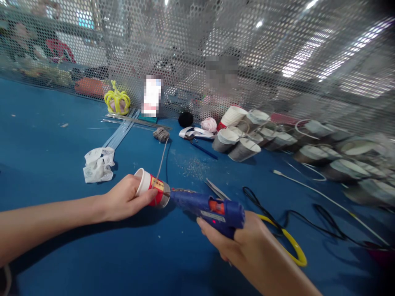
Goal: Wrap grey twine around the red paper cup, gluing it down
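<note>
My left hand [126,199] is closed around a red and white paper cup [143,183], tilted on its side with its mouth toward the left. Grey yarn covers the cup's base end, and a strand runs from there up to a small grey yarn ball [161,134]. In my right hand [240,242] is a blue hot glue gun [200,203] with a lit red light. Its nozzle points left, at the yarn-covered end of the cup; whether it touches cannot be made out. Behind the gun lie scissors [217,189] with yellow handles, partly hidden.
Several yarn-wrapped cups [245,150] stand at the right, near stacked paper cups [233,117]. Black cord [327,222] and a white cable [321,197] cross the right side. Crumpled white paper [99,164], glue sticks [123,130] and a yellow crown [117,100] lie left. Perforated metal panel [185,37] closes the back.
</note>
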`<state>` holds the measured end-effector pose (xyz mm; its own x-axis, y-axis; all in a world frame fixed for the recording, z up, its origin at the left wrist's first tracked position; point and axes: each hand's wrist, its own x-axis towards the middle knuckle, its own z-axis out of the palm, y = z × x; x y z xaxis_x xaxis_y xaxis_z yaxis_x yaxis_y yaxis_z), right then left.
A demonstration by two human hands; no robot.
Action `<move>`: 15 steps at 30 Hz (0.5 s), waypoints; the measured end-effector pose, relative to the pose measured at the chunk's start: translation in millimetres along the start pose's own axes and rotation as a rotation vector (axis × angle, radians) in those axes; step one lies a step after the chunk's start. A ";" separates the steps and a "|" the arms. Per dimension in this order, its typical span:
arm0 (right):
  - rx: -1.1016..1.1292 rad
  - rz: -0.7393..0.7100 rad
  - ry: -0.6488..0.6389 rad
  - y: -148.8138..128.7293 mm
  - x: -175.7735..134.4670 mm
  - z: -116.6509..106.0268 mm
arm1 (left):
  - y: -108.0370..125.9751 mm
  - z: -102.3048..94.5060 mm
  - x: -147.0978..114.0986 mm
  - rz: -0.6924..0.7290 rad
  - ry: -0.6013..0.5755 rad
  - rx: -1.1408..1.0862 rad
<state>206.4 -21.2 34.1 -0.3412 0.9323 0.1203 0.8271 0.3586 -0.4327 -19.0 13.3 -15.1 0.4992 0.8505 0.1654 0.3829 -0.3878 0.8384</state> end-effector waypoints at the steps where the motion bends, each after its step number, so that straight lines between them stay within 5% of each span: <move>1: 0.000 0.002 -0.007 0.6 -0.5 0.2 | 0.0 0.1 0.0 0.001 -0.006 0.012; 15: 0.072 0.044 -0.100 6.0 13.1 5.6 | 6.3 -0.3 -1.7 0.206 -0.014 0.206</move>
<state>204.4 -7.1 28.1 -0.3514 0.9362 0.0118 0.8091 0.3100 -0.4993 -17.7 9.5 -10.0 0.5926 0.7423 0.3128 0.4218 -0.6168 0.6646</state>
